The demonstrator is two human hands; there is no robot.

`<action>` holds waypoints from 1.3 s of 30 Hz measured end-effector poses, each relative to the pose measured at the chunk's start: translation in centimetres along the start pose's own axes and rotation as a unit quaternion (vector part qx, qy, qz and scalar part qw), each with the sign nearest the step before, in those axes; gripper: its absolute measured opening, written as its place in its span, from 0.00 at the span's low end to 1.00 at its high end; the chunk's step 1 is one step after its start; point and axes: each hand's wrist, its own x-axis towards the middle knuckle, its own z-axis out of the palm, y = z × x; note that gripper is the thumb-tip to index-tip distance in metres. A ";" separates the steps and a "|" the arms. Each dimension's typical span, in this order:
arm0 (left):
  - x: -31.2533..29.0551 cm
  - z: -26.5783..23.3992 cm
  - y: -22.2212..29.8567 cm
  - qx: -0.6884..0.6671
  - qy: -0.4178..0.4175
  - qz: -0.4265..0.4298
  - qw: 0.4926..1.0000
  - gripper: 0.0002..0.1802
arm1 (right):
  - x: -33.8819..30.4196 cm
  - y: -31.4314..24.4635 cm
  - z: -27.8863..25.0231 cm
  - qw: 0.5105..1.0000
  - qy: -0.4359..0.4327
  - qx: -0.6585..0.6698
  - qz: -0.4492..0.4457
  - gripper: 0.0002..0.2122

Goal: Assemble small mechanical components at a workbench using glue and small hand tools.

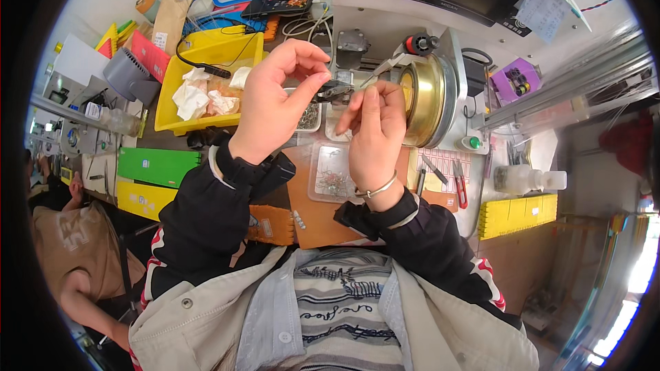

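My left hand (271,99) is raised, its fingers curled and its thumb tip close to a dark metal fixture (335,89) on the machine. Whatever it may pinch is too small to make out. To the right of that fixture, my right hand (379,124) has thumb and forefinger pressed together; what lies between them cannot be seen clearly. A large brass-coloured wheel (421,99) stands just right of my right hand. Under my hands is a clear plastic tray (331,173) of tiny wire-like parts, and a white dish (308,118) of small metal pieces sits behind it.
A yellow bin (180,111) with crumpled tissue stands at the left. Red-handled snips (460,185) and tweezers (434,170) lie at the right. A green rack (158,167) and a yellow rack (519,216) flank the bench. Another person (82,247) sits at the far left.
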 end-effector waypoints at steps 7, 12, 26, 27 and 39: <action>-0.2 1.6 -0.4 0.019 0.002 0.050 0.999 0.10 | -5.2 -0.9 -3.4 0.977 -0.118 -0.038 0.176 0.03; -0.2 1.9 -0.5 0.045 -0.038 0.033 0.998 0.09 | -5.1 -1.4 -3.8 0.973 -0.120 -0.030 0.196 0.02; 0.8 1.4 0.9 0.237 -0.088 0.156 0.955 0.07 | -1.3 0.3 -1.9 0.989 -0.034 -0.113 0.094 0.09; 0.9 1.4 1.0 0.242 -0.098 0.165 0.951 0.07 | -0.9 0.5 -1.7 0.989 -0.034 -0.113 0.094 0.09; 0.7 1.3 0.6 0.268 -0.106 0.190 0.939 0.12 | 0.8 1.9 -1.6 0.983 -0.007 -0.182 0.007 0.03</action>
